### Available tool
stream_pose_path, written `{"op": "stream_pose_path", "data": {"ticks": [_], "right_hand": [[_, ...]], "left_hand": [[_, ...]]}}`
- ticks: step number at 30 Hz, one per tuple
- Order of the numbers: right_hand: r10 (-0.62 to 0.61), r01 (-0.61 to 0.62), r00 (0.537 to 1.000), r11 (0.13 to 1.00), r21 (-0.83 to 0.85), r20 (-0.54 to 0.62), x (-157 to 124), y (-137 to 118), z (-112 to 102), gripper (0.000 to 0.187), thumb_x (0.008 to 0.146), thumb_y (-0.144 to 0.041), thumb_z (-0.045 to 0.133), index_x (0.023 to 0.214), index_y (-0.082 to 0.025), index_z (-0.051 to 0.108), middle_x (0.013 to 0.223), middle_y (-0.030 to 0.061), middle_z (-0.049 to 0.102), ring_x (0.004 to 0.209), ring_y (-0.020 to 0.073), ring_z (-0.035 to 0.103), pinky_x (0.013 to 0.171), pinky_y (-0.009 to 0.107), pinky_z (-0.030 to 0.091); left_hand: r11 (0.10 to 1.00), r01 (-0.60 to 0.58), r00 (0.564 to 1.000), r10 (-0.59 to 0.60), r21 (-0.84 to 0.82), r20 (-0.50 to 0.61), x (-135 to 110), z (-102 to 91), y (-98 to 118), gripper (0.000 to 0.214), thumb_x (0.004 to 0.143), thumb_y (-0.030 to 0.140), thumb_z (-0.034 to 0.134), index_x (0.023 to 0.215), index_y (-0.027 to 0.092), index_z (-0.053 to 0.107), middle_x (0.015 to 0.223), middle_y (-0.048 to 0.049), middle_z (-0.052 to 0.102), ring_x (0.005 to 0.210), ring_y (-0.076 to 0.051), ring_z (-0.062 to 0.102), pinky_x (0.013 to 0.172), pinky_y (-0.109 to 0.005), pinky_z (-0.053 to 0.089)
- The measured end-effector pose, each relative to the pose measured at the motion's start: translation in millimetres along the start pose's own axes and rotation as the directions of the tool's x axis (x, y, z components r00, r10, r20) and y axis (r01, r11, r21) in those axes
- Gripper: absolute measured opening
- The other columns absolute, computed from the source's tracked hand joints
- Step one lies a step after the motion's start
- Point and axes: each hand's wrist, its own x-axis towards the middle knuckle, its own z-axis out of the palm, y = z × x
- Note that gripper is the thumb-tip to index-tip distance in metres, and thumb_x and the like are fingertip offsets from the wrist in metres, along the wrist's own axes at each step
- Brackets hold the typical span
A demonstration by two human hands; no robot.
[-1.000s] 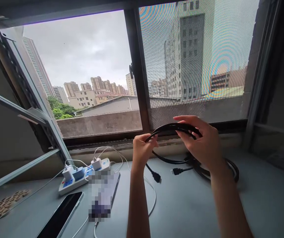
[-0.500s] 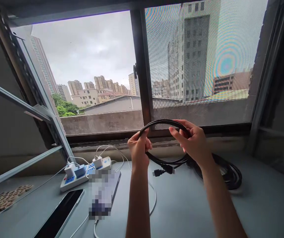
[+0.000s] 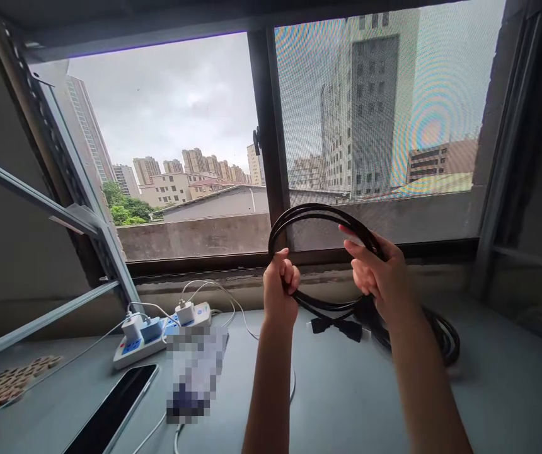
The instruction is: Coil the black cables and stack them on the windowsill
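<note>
A black cable (image 3: 316, 214) is looped into a coil held up in front of the window. My left hand (image 3: 279, 291) is closed in a fist around the coil's left side. My right hand (image 3: 382, 277) grips the coil's right side with fingers curled over the strands. Two black plug ends (image 3: 337, 326) hang just above the grey table under the coil. The remaining length of cable (image 3: 443, 334) lies in a heap on the table behind my right forearm.
A white power strip (image 3: 157, 328) with chargers and white leads sits at the left. A dark phone (image 3: 115, 413) lies near the front left, beside a blurred object (image 3: 195, 372). Small wooden pieces (image 3: 6, 381) lie far left. A metal shelf frame (image 3: 86, 227) stands left.
Both hands have raised the coil higher and the loop has grown rounder and tighter. The plug ends now hang together under the coil.
</note>
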Motion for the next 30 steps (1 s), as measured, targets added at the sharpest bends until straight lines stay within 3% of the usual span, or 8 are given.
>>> {"op": "stream_pose_path", "data": {"ticks": [4,7,9,13,16,19,25,30], "right_hand": [[-0.044,0.069,0.989,0.982,0.176,-0.141,-4,-3,5,0.021,0.065,-0.025,0.074,0.085,-0.019,0.072,0.029,-0.0135,0.026,0.028,0.0024,0.018,0.029,0.018,0.013],[-0.141,0.201,0.955,0.955,0.220,-0.261,-8,-3,12,0.015,0.067,-0.021,0.069,0.082,-0.020,0.071,0.029,-0.0132,0.026,0.029,0.0018,0.018,0.032,0.018,0.015],[-0.208,0.266,0.940,0.943,0.198,-0.271,-8,-1,16,0.011,0.071,-0.022,0.066,0.081,-0.021,0.069,0.030,-0.0130,0.027,0.028,0.0021,0.020,0.033,0.018,0.017],[-0.241,0.229,0.965,0.967,-0.111,-0.108,-4,2,11,0.013,0.075,-0.030,0.065,0.082,-0.020,0.067,0.039,-0.0099,0.041,0.031,0.0050,0.036,0.034,0.018,0.030],[-0.206,0.178,0.978,0.906,-0.384,-0.033,1,3,2,0.032,0.071,-0.037,0.070,0.098,-0.020,0.067,0.058,-0.0049,0.056,0.047,0.0092,0.053,0.044,0.022,0.045],[-0.240,0.193,0.971,0.832,-0.520,-0.024,5,7,-4,0.051,0.069,-0.040,0.073,0.116,-0.023,0.062,0.074,-0.0017,0.062,0.059,0.0114,0.057,0.054,0.024,0.050],[-0.231,0.262,0.965,0.800,-0.539,0.125,1,9,-3,0.056,0.070,-0.042,0.074,0.122,-0.027,0.059,0.074,-0.0025,0.060,0.065,0.0113,0.059,0.058,0.022,0.051],[-0.124,0.233,0.959,0.854,-0.466,0.254,-5,-1,-5,0.044,0.080,-0.045,0.066,0.120,-0.028,0.062,0.054,-0.0082,0.049,0.039,0.0039,0.038,0.035,0.015,0.032]], "left_hand": [[0.989,-0.053,0.998,0.046,0.135,0.050,-4,4.0,-10,0.041,0.068,0.033,0.066,0.046,0.019,0.035,0.037,0.0068,0.036,0.035,-0.006,0.042,0.037,-0.019,0.028],[0.990,0.042,0.990,-0.060,0.137,0.128,-6,9.0,-17,0.037,0.072,0.037,0.065,0.049,0.018,0.043,0.038,0.0053,0.041,0.041,-0.009,0.051,0.047,-0.019,0.039],[0.991,0.096,0.984,-0.109,0.093,0.141,-7,11.3,-20,0.038,0.075,0.038,0.063,0.049,0.019,0.042,0.039,0.0047,0.042,0.047,-0.011,0.057,0.053,-0.020,0.044],[0.996,0.054,0.995,-0.059,0.066,0.081,-2,6.1,-15,0.047,0.081,0.038,0.055,0.045,0.020,0.030,0.035,0.0066,0.029,0.039,-0.010,0.050,0.044,-0.018,0.039],[0.989,-0.027,1.000,0.027,0.142,0.002,4,-5.7,-4,0.051,0.081,0.038,0.056,0.044,0.020,0.026,0.035,0.0087,0.022,0.028,-0.004,0.029,0.031,-0.017,0.018],[0.951,-0.141,0.988,0.154,0.277,-0.025,9,-16.1,3,0.052,0.076,0.043,0.063,0.044,0.020,0.029,0.036,0.0089,0.024,0.027,-0.002,0.022,0.030,-0.018,0.011],[0.748,-0.268,0.958,0.272,0.607,0.088,6,-14.5,0,0.049,0.073,0.047,0.065,0.043,0.018,0.040,0.036,0.0065,0.032,0.028,-0.003,0.026,0.030,-0.020,0.016],[0.766,-0.239,0.969,0.231,0.597,0.091,5,-10.9,-6,0.049,0.076,0.049,0.061,0.043,0.019,0.038,0.035,0.0059,0.033,0.028,-0.005,0.029,0.032,-0.020,0.020]]}}
